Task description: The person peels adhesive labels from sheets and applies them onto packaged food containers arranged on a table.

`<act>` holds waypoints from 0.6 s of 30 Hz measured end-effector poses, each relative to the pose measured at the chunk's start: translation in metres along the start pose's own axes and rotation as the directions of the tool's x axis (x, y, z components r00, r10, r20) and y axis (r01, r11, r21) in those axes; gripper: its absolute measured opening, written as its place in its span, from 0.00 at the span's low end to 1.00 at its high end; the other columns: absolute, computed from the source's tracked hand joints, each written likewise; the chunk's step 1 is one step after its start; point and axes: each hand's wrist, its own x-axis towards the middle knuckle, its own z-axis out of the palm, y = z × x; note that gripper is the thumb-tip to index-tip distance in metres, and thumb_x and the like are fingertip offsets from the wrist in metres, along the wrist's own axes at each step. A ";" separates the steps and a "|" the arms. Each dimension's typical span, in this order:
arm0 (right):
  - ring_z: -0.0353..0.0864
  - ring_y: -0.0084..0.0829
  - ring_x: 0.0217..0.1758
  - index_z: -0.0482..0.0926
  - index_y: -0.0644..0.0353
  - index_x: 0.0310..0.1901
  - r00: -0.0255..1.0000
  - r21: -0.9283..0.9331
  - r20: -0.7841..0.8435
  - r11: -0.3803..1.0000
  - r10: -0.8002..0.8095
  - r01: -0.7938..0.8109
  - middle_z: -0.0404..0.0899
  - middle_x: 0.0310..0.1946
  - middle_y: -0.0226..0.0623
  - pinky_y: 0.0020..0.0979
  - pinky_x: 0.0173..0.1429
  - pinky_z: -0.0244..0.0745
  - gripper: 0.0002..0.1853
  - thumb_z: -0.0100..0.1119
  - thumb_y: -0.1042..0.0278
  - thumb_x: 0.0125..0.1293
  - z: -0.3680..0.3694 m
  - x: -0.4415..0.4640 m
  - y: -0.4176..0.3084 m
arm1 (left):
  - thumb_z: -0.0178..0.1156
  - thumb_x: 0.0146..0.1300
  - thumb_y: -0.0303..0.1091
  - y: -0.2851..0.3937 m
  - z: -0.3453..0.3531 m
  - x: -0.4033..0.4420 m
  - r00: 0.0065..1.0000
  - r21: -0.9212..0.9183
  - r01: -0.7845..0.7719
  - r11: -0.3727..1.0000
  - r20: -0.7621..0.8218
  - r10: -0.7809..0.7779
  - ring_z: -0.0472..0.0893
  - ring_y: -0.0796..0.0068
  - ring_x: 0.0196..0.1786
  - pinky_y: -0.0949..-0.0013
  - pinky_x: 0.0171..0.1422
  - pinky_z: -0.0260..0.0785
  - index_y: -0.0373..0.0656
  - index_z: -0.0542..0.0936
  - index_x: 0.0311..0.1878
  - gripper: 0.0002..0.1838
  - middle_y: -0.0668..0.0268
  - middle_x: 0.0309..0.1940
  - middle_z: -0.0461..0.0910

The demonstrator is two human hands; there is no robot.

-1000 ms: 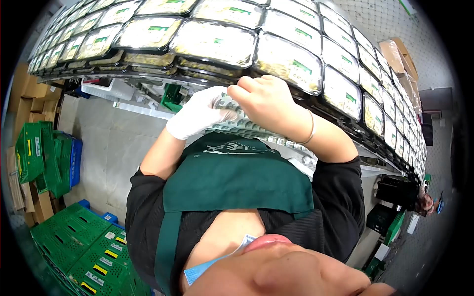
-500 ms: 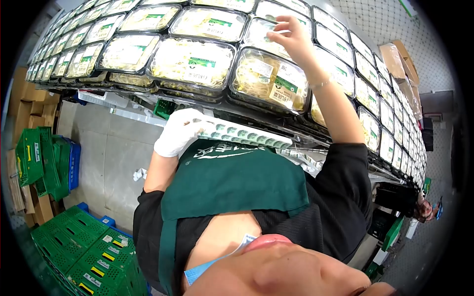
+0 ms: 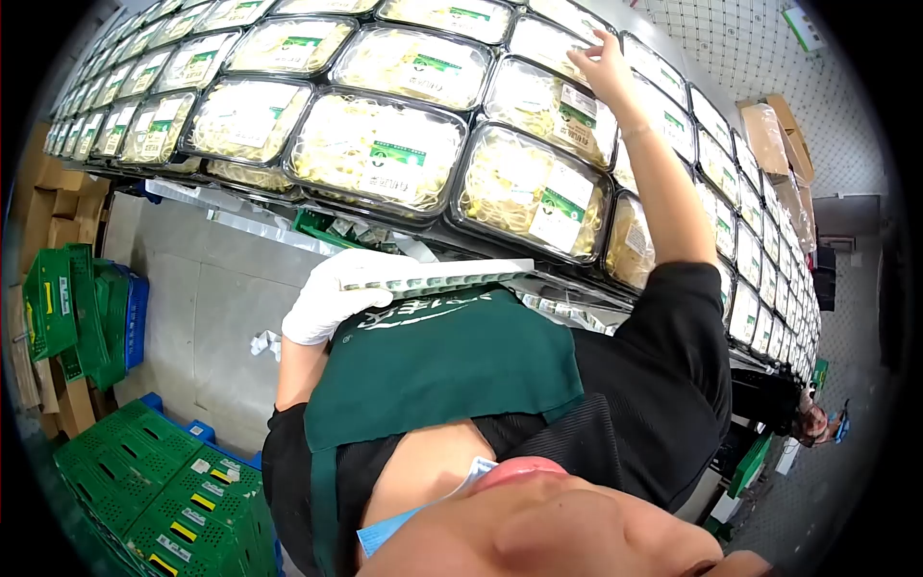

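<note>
My left hand [image 3: 332,293], in a white glove, is closed on a strip of labels [image 3: 442,277] with repeated green-and-white prints, held in front of my green apron. Bare, my right hand [image 3: 606,72] reaches over a clear-lidded box [image 3: 550,43] in a farther row. Its thumb and index finger are apart over the lid; any label at the fingertips is too small to make out. Nearer me are boxes of bean sprouts [image 3: 531,192] with green-and-white labels, and another labelled box [image 3: 553,106] lies just below my right hand.
Rows of packed boxes [image 3: 375,154] stretch left and right across the work surface. Green crates [image 3: 154,481] stand at lower left, more crates [image 3: 87,313] beyond them. Cardboard boxes [image 3: 779,144] stand at far right. White scraps [image 3: 266,341] lie on the floor.
My right hand has moved up and right to a farther box, uncovering the labelled box it was over. My left hand has drawn slightly down and left, still holding the label strip.
</note>
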 end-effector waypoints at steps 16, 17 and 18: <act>0.77 0.33 0.34 0.79 0.60 0.34 0.928 0.286 0.246 0.894 0.279 -0.345 0.79 0.29 0.41 0.31 0.43 0.69 0.22 0.61 0.49 0.46 0.064 0.127 0.068 | 0.61 0.41 0.19 -0.030 0.001 -0.019 0.838 0.003 0.012 1.000 -0.545 -0.008 0.73 0.80 0.27 0.79 0.32 0.64 0.30 0.78 0.32 0.10 0.63 0.28 0.79; 0.77 0.34 0.37 0.79 0.59 0.34 0.935 0.265 0.241 0.909 0.261 -0.322 0.79 0.32 0.42 0.31 0.45 0.69 0.21 0.60 0.49 0.46 0.072 0.129 0.063 | 0.59 0.41 0.18 -0.043 -0.006 -0.028 0.856 0.096 -0.015 0.995 -0.513 0.062 0.75 0.77 0.29 0.78 0.33 0.66 0.30 0.79 0.32 0.10 0.60 0.28 0.79; 0.77 0.35 0.39 0.78 0.60 0.35 0.948 0.160 0.222 0.951 0.227 -0.266 0.79 0.33 0.43 0.32 0.47 0.68 0.24 0.57 0.46 0.47 0.077 0.130 0.058 | 0.58 0.40 0.18 -0.036 0.006 -0.031 0.850 0.136 -0.059 0.989 -0.513 0.121 0.76 0.75 0.30 0.77 0.35 0.67 0.29 0.78 0.32 0.11 0.58 0.30 0.79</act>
